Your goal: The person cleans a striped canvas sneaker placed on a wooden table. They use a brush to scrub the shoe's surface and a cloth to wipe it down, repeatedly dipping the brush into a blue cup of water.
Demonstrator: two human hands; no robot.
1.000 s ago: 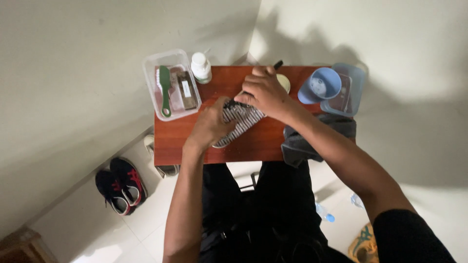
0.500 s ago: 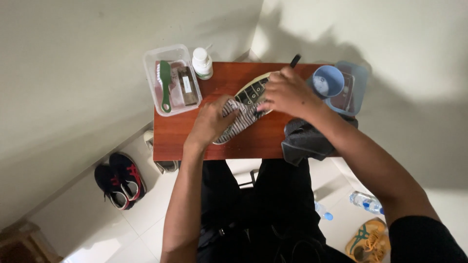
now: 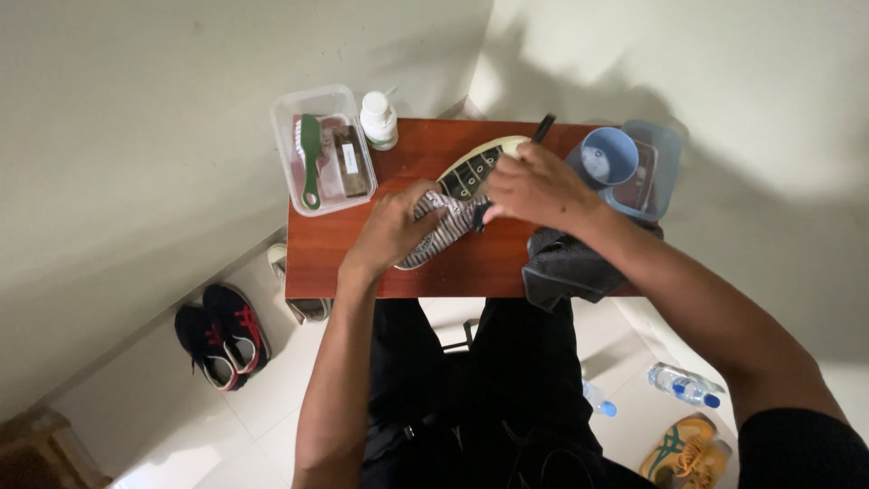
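A striped grey-and-white shoe with black lace eyelets and a pale sole lies tilted on the small red-brown table. My left hand grips its heel end. My right hand is over the toe half, fingers closed on a dark-handled brush whose black handle sticks out beyond the shoe. The brush head is hidden under my hand.
A clear plastic box with a green brush and a brown block sits at the table's left. A white bottle, a blue cup in a blue container, a dark cloth. Shoes and water bottles lie on the floor.
My right hand has slid from the shoe's heel area toward its toe, uncovering the laces. The left hand has stayed on the heel.
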